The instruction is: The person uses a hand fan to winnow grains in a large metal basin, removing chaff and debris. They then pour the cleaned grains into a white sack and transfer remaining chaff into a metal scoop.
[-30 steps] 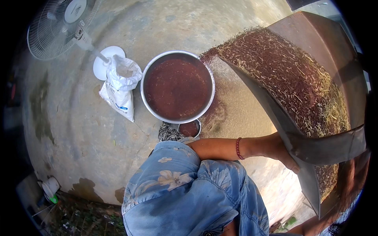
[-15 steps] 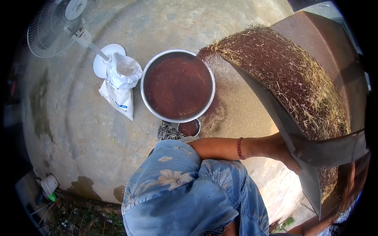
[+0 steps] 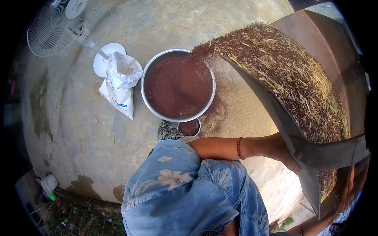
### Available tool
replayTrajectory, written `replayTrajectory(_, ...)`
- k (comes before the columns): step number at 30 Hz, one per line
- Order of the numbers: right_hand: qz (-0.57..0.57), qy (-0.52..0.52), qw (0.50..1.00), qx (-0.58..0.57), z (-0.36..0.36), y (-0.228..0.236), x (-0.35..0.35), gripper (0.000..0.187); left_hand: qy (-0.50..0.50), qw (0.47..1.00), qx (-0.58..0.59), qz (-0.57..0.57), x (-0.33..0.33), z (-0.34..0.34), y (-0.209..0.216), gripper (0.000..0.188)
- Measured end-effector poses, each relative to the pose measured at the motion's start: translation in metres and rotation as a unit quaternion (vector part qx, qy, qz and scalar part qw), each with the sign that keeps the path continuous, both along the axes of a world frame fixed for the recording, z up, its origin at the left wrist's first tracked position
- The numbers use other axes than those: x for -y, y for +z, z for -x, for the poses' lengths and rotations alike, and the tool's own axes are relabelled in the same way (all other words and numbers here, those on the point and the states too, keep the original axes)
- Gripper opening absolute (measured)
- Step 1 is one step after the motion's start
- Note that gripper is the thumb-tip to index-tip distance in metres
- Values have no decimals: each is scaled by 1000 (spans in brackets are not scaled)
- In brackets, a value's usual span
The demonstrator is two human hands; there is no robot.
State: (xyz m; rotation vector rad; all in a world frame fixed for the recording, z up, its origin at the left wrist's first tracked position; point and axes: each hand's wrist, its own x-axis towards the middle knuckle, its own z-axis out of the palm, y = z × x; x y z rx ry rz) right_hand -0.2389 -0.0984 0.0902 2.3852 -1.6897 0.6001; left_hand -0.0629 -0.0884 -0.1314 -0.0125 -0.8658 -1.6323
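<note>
A large metal scoop (image 3: 275, 106) with a broad strap handle (image 3: 334, 153) is tilted to the left at the right side. It holds small reddish-brown grain mixed with yellow straw (image 3: 291, 74). Grain pours from its front lip into a wide metal basin (image 3: 213, 94), which contains more of the same grain. My left hand (image 3: 281, 151), with a red bead bracelet on the wrist, grips the scoop's near side; its fingertips are partly hidden. At the scoop's back end is my right hand (image 3: 348, 185), dark and partly covered by the handle.
A smaller bowl of grain (image 3: 189, 128) sits against the basin's near side, beside a patterned cloth (image 3: 168, 131). Left of the basin stand an open white sack (image 3: 120, 86) and a white pedestal fan (image 3: 59, 27). Pale chaff (image 3: 244, 106) lies on the concrete under the scoop.
The grain stream now falls further left into the basin and spreads wider. More straw shows on the pile in the scoop. My hands have barely moved.
</note>
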Motion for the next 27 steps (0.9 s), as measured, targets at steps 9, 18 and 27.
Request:
replayTrajectory(9, 7, -6, 1000, -13, 2, -1, 1, 61, 37, 999, -20, 16, 2, -1, -3, 57)
replayTrajectory(18, 16, -6, 999, -28, 6, 4, 2, 60, 16, 999, 8, 32, 8, 8, -11, 59)
replayTrajectory(27, 24, -9, 999, -47, 12, 7, 4, 59, 16, 998, -65, 16, -1, -4, -3, 61)
